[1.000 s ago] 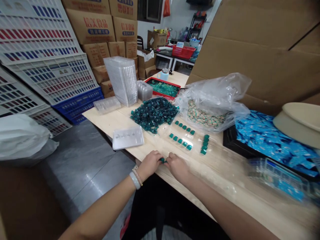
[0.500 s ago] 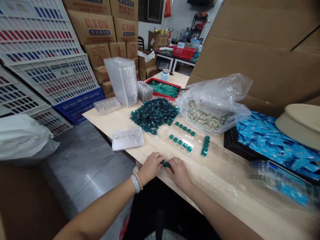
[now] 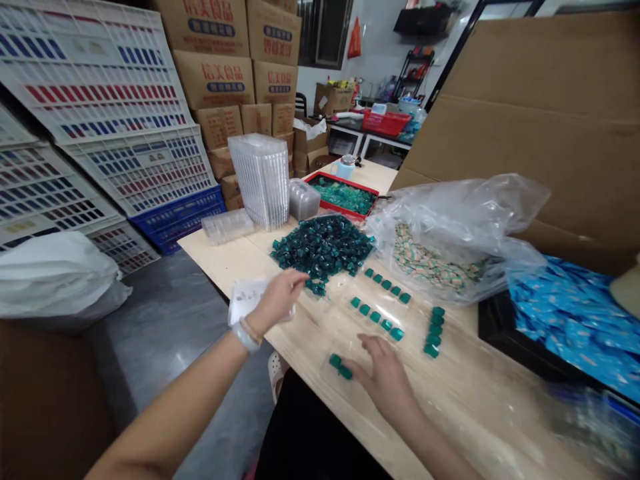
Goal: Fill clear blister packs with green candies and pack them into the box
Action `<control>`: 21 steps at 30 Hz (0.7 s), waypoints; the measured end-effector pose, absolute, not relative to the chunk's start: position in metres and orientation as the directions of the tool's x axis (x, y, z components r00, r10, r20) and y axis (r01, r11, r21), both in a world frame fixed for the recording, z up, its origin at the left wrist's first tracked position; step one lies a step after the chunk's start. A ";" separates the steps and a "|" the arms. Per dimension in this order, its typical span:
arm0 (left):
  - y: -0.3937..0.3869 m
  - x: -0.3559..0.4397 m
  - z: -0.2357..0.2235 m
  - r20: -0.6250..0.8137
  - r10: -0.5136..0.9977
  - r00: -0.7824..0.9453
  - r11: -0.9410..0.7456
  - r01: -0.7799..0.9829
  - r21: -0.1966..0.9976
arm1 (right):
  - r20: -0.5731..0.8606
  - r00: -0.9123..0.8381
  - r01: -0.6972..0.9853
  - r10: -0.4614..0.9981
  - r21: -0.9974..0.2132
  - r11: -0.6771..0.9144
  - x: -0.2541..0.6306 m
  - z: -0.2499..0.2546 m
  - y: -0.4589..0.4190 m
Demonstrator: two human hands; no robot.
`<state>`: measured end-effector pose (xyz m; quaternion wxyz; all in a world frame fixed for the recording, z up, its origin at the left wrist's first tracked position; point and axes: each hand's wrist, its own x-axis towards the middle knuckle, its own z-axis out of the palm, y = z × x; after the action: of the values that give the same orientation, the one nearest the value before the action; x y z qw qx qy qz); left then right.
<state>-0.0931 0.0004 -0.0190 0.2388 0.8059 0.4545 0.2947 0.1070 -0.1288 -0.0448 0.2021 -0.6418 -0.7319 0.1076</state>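
Observation:
My left hand (image 3: 280,299) reaches over a white moulded tray (image 3: 243,297) to the near edge of a heap of glossy dark green pieces (image 3: 325,243). Its fingers are pressed together; whether a piece is between them I cannot make out. My right hand (image 3: 385,370) is open, fingers spread low over the table, with the thumb beside two green pieces (image 3: 341,367) that sit in a clear tray near the table's front edge. Beyond it, green pieces stand in short rows (image 3: 376,320) in clear plastic, and another row (image 3: 434,332) lies to the right.
Stacked clear trays (image 3: 260,180) and a red-rimmed tray (image 3: 345,193) stand at the back of the wooden table (image 3: 310,340). A plastic bag (image 3: 440,260) of small printed packets lies to the right, beside a black box of blue packets (image 3: 575,327). Crates (image 3: 150,160) rise at left.
My left hand has left the green pieces at the front edge and moved up to the heap. My right hand has opened and drawn slightly right. The camera view has shifted.

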 end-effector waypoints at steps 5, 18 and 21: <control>0.082 -0.062 -0.014 0.155 0.903 0.401 -0.426 0.784 0.453 | 0.294 -0.096 0.805 0.951 -0.539 0.248 0.095 -0.015 -0.002; 0.082 -0.047 -0.028 -0.138 0.979 0.149 0.122 0.111 0.986 | 0.070 0.109 0.327 0.992 -0.944 0.030 0.105 -0.052 0.069; 0.073 -0.030 -0.024 -0.270 0.933 0.236 0.302 -0.112 0.947 | 0.020 0.118 0.187 0.993 -0.982 -0.003 0.100 -0.046 0.061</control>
<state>-0.0303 0.0726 -0.0242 0.6546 0.4355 0.4718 0.3992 0.1005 0.0612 -0.0461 0.4820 -0.5714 -0.5161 0.4182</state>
